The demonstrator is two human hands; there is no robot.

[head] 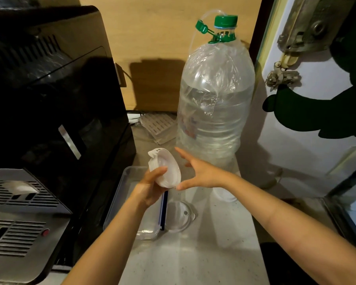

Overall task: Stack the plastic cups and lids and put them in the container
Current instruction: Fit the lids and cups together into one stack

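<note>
Your left hand (150, 187) has its grip closed around a stack of white lids (165, 168), held tilted on edge above the far end of the clear container (119, 194). The stack's flat face turns toward your right hand (197, 171), so its axis runs roughly left to right, between your 2 hands.

Your right hand is spread wide and holds nothing. Its thumb tip is just beside the lower edge of the stack and its fingers reach past the upper edge, so it looks ready to square up the lids or take them; I cannot tell whether the thumb is touching.

The container lies directly below the stack, with its open mouth up and a dark blue clip on its right side. 1 more clear lid (179, 217) lies flat on the surface (203, 254), just right of the container and nearer to you than the stack. Your right hand is the nearer one to that lid. The big water bottle (214, 99) stands beyond the container.
</note>
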